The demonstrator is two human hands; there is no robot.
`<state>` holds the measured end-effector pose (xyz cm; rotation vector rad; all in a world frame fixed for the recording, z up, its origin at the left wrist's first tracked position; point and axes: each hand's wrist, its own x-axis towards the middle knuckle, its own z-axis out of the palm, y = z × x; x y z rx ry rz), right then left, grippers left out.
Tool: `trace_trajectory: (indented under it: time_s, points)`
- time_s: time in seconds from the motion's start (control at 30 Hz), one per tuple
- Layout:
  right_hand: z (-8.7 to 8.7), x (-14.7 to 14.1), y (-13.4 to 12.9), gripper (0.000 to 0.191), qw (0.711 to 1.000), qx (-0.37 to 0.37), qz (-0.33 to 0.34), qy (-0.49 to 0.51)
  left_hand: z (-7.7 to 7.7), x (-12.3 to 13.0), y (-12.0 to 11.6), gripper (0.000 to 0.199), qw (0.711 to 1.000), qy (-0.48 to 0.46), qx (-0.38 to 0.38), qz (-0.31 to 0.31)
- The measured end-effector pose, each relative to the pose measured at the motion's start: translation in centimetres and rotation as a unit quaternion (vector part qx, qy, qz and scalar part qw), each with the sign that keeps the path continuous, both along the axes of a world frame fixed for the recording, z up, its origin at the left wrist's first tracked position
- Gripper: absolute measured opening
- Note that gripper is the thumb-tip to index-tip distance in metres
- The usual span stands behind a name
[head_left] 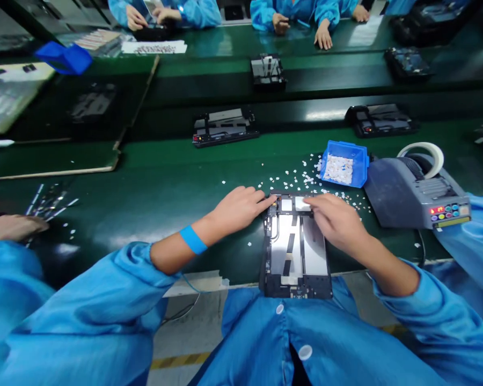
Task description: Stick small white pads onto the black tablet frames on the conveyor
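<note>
An opened tablet [316, 252] lies in front of me at the table's near edge, its long pale battery panels and black strips exposed. It overhangs the edge towards my body. My left hand [241, 210], with a blue band at the wrist, reaches a stretched index finger to the tablet's top left corner. On the top right part, the index fingertip of my right hand [338, 221] presses on a white square pad [301, 203]. A second white pad [286, 205] sits just left of it. Neither hand grips anything that I can make out.
Small white pieces lie scattered beyond the tablet, beside a blue bin [356, 161] full of them. A grey tape dispenser [398, 193] stands right. More opened tablets [225, 127] lie farther back. A neighbour's hand [14, 228] is at far left; co-workers' hands [324, 35] are across the table.
</note>
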<state>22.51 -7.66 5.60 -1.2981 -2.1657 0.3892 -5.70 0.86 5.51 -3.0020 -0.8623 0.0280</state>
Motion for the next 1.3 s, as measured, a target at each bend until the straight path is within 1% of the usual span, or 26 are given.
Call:
trace_trajectory:
  time_s: [0.07,0.13,0.17,0.2,0.27,0.3,0.33,0.37,0.4,0.43,0.53,0.63,0.73,0.8,0.87,0.9,0.93,0.97,1.03,1.1,1.13,1.17,1.2,1.23,1.27,1.3]
  points:
    - [0.7,2.7,-3.4,0.031,0.994,-0.005,-0.083,0.07,0.4,0.3,0.1,0.043,1.0,-0.001,-0.013,-0.003]
    - [1.0,5.7,-6.8,0.023,0.97,-0.018,-0.2,0.138,0.6,0.7,0.9,0.037,0.998,-0.04,-0.038,0.004]
    - [1.0,7.3,-8.2,0.02,0.945,-0.019,-0.271,0.183,0.5,0.8,1.5,0.035,0.995,-0.078,-0.055,0.016]
    - [0.8,8.9,-9.2,0.018,0.909,-0.015,-0.342,0.237,0.2,1.0,2.3,0.035,0.988,-0.126,-0.073,0.045]
    - [0.2,12.5,-10.3,0.019,0.815,-0.017,-0.451,0.363,-0.9,1.6,4.0,0.045,0.959,-0.219,-0.133,0.125]
    - [-0.1,14.3,-10.4,0.024,0.767,-0.028,-0.484,0.42,-1.5,1.9,4.8,0.048,0.943,-0.236,-0.175,0.154]
    - [-0.5,15.9,-10.4,0.03,0.729,-0.044,-0.503,0.462,-2.0,2.1,5.5,0.05,0.931,-0.238,-0.215,0.174]
    - [-0.8,17.3,-10.2,0.035,0.703,-0.066,-0.512,0.49,-2.5,2.1,5.9,0.05,0.923,-0.229,-0.247,0.187]
    - [-1.2,18.3,-9.9,0.04,0.688,-0.091,-0.512,0.505,-2.8,2.0,6.1,0.05,0.919,-0.214,-0.267,0.195]
    - [-1.6,19.0,-9.5,0.043,0.684,-0.114,-0.508,0.512,-3.0,1.7,6.2,0.05,0.918,-0.202,-0.277,0.202]
    - [-2.5,19.4,-8.3,0.044,0.681,-0.158,-0.484,0.527,-2.8,0.1,5.7,0.043,0.915,-0.197,-0.267,0.23]
    - [-3.0,18.5,-8.2,0.04,0.683,-0.158,-0.473,0.534,-1.7,-1.3,4.2,0.037,0.91,-0.228,-0.229,0.261]
    - [-2.9,16.1,-9.4,0.041,0.689,-0.153,-0.466,0.533,-0.1,-1.6,1.4,0.034,0.886,-0.286,-0.171,0.322]
    - [-2.7,13.3,-10.1,0.04,0.696,-0.166,-0.45,0.534,1.0,-0.7,-1.0,0.028,0.862,-0.329,-0.179,0.342]
    - [-2.3,9.7,-10.0,0.036,0.724,-0.187,-0.404,0.526,1.9,1.3,-3.6,0.023,0.84,-0.369,-0.254,0.306]
    - [-2.0,7.9,-9.6,0.034,0.746,-0.2,-0.371,0.515,2.2,2.6,-4.7,0.022,0.825,-0.383,-0.307,0.28]
    - [-1.7,6.0,-8.9,0.032,0.77,-0.214,-0.334,0.5,2.3,4.0,-5.7,0.023,0.802,-0.399,-0.361,0.258]
    - [-1.4,4.1,-8.0,0.029,0.792,-0.227,-0.297,0.483,2.3,5.4,-6.4,0.026,0.775,-0.414,-0.416,0.235]
    - [-0.9,0.8,-6.2,0.027,0.823,-0.255,-0.231,0.452,1.9,7.7,-7.3,0.033,0.713,-0.447,-0.491,0.225]
    - [-0.6,-1.8,-4.6,0.027,0.841,-0.276,-0.178,0.431,1.2,8.8,-7.5,0.026,0.655,-0.496,-0.518,0.238]
    - [-0.7,-2.7,-4.0,0.027,0.847,-0.282,-0.155,0.422,0.8,8.8,-7.4,0.019,0.635,-0.519,-0.516,0.249]
    - [-0.7,-3.3,-3.5,0.026,0.855,-0.289,-0.134,0.41,0.6,8.4,-7.3,0.014,0.622,-0.538,-0.506,0.262]
    - [-0.9,-3.6,-3.1,0.026,0.864,-0.294,-0.115,0.392,0.3,7.7,-7.1,0.012,0.617,-0.552,-0.488,0.277]
    - [-1.1,-3.7,-2.6,0.025,0.88,-0.29,-0.1,0.363,0.2,6.7,-6.9,0.012,0.619,-0.56,-0.465,0.293]
    - [-1.2,-3.5,-2.1,0.025,0.902,-0.272,-0.087,0.324,0.1,5.5,-6.7,0.012,0.63,-0.56,-0.439,0.31]
    - [-1.4,-3.1,-1.6,0.024,0.928,-0.238,-0.076,0.275,0.1,4.3,-6.4,0.012,0.651,-0.552,-0.408,0.325]
